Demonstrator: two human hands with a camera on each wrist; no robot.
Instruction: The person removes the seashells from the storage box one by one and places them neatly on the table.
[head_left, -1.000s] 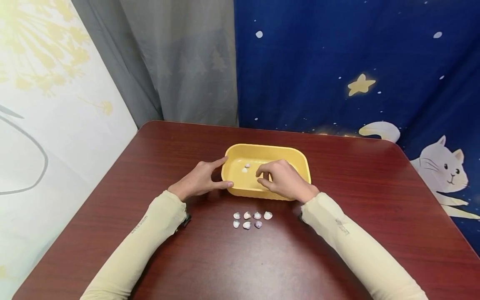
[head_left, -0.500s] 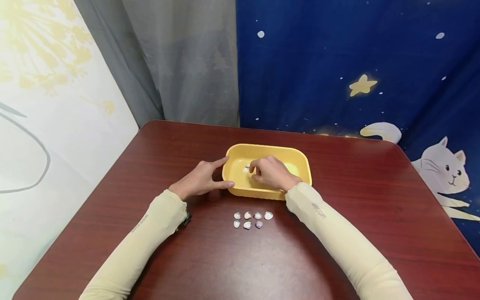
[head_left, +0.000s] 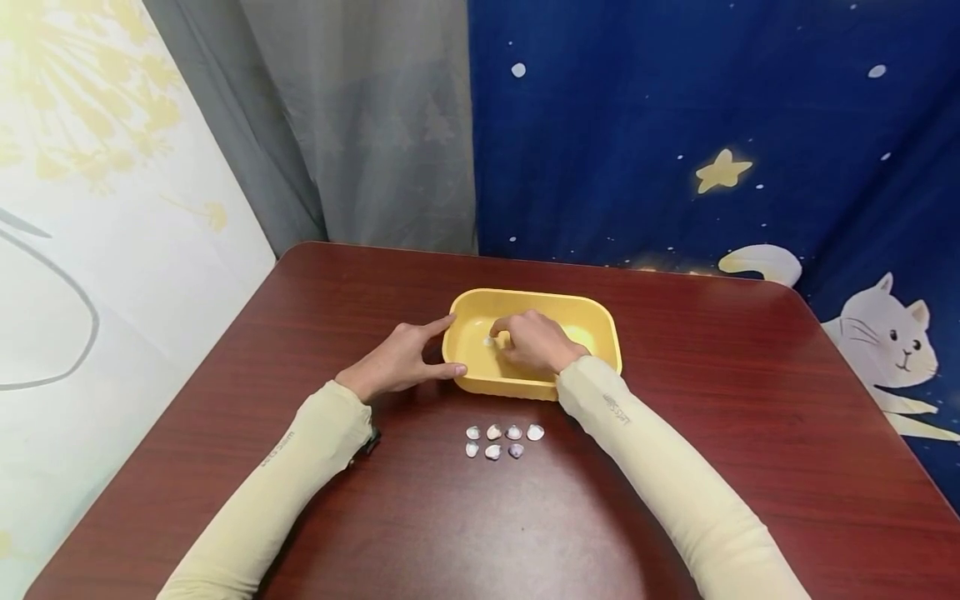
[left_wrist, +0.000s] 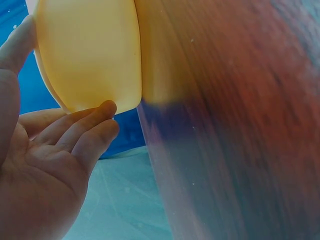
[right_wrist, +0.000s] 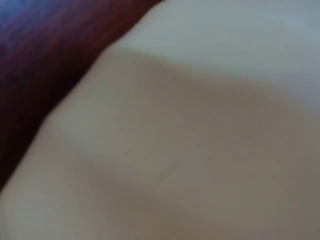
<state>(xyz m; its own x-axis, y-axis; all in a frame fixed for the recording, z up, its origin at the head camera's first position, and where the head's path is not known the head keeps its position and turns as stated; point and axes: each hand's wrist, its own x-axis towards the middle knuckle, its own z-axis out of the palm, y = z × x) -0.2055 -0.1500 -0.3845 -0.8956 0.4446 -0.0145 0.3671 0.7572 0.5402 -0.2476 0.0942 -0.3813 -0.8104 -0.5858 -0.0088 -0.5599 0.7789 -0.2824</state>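
Note:
My left hand (head_left: 401,358) is spread across the left end of a yellow plastic tub (head_left: 600,333), thumb at the front corner and index finger at the rim farther back. Seen from the left wrist, the fingers of that hand (left_wrist: 60,145) lie nearly straight against the wall of the tub (left_wrist: 90,55). Inside the tub, my right hand (head_left: 536,340) reaches down with bent fingers, its fingertips right beside a small white seashell (head_left: 488,342). The hand covers the spot behind that shell, and I cannot tell whether its fingers pinch anything. A sleeve (right_wrist: 175,140) fills most of the right wrist view.
On the dark red wooden table (head_left: 360,283), in front of the tub, several small seashells (head_left: 492,452) lie in two short rows. A grey curtain (head_left: 382,125) and a blue star-patterned curtain (head_left: 600,125) hang behind the table's back edge.
My right hand has moved left and down inside the tub to the shells, and one pinkish shell there is now hidden from view. The left hand stays where it was.

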